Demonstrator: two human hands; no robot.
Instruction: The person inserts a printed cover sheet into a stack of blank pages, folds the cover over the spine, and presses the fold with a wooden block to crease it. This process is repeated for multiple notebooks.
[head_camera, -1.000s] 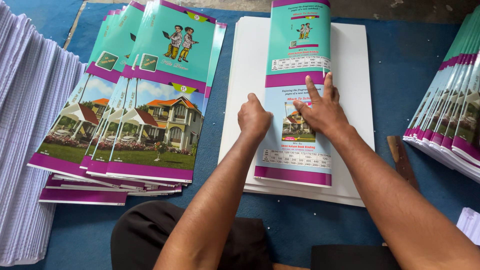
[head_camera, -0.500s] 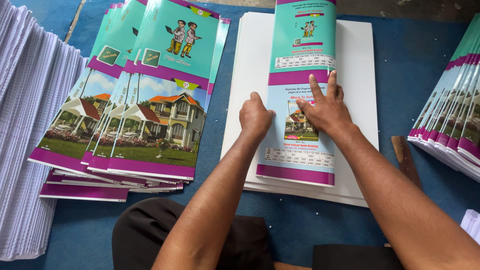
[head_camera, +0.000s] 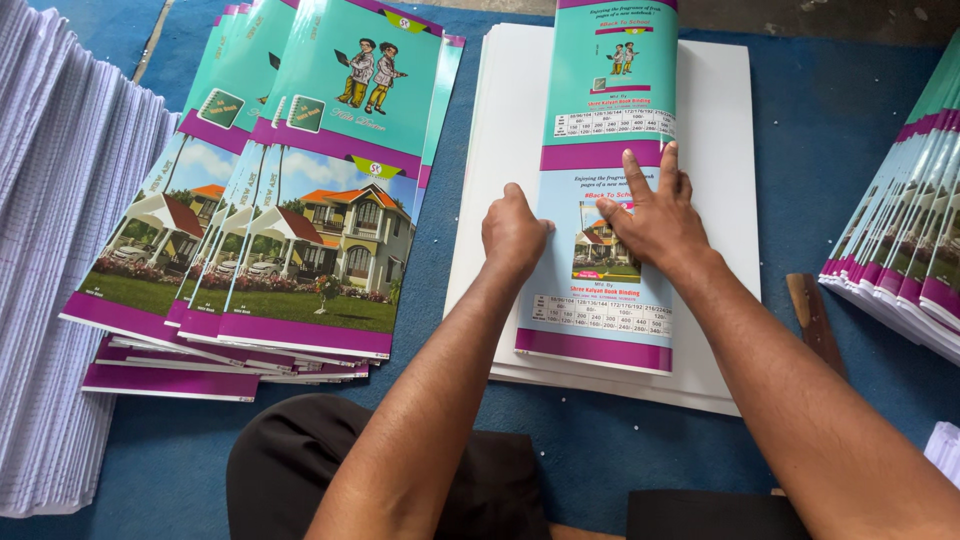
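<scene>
1. The person sits on a blue mat (head_camera: 830, 120), knees in dark cloth at the near edge, both bare arms reaching forward over the work

2. The left hand (head_camera: 515, 235) is curled into a loose fist, knuckles up, resting on the left edge of a long folded cover (head_camera: 610, 200); the fingers are tucked under, so I cannot tell whether they pinch anything

3. The right hand (head_camera: 655, 215) lies flat on the same cover, fingers together and pointing away from the person, palm pressing down near the small house picture; it grips nothing

4. The cover is a narrow printed strip, teal at the far end, pale blue near the person, crossed by purple bands, with the near purple band just past the wrists

5. It lies on top of a white stack (head_camera: 720, 200) of sheets, which shows on both sides of it and beyond its near edge

6. To the left, well apart from the hands, a fanned pile of covers (head_camera: 300, 220) shows house pictures and two cartoon figures on teal

7. Further left stands a tall bank of white pages (head_camera: 60, 250), edges toward us

8. On the right edge lies another pile (head_camera: 910, 250) of teal and purple covers, with a wooden stick (head_camera: 815, 320) on the mat just beside the right forearm
</scene>
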